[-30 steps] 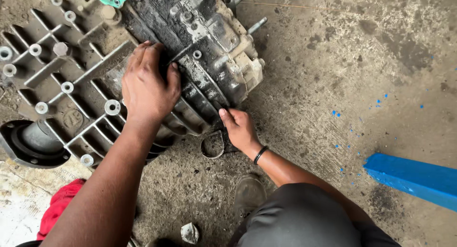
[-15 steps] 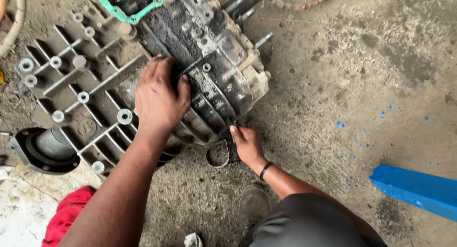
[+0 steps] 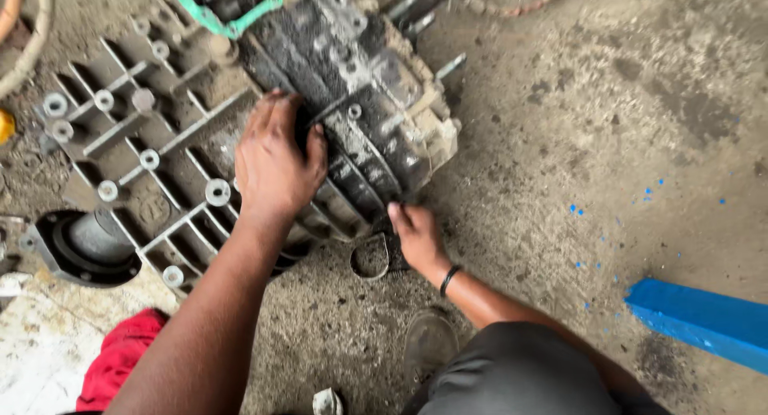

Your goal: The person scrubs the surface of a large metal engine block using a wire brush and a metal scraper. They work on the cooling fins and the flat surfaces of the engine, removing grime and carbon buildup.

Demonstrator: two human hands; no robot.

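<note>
Gearbox casing [image 3: 352,127], grimy, ribbed, dark with grease, is laid on the dirty concrete floor [image 3: 560,143], upper middle of the view, tilted diagonally. Left hand [image 3: 276,163] is laid flat on top of the casing's near ribs, fingers pressed together and curled slightly over a rib edge; nothing is pinched, only the casing surface is touched. Right hand [image 3: 416,235] is placed at the lower edge of the casing, fingertips tucked against or under the rim; whether anything is gripped cannot be told, since the fingertips are hidden. A black wristband [image 3: 448,280] is worn on the right wrist.

Just beside the right hand, a small metal ring [image 3: 370,257] is seen on the floor, open-centred, with only gritty floor showing inside it. Joined to the casing's left side, a pale grey ribbed housing [image 3: 136,151] with round bolt bosses is seen; its pockets hold dirt. A green gasket [image 3: 228,19] is fitted round an opening at the casing's top; inside the opening dark metal parts are seen, details unclear. A black round flange [image 3: 84,251] with a grey stub in its middle is seen at lower left, touching the grey housing.

A red cloth [image 3: 120,355] is seen at bottom left, a blue bar [image 3: 704,323] at right, well apart from the casing, blue paint specks [image 3: 608,215] between. A shoe [image 3: 432,339] is seen below the right hand.
</note>
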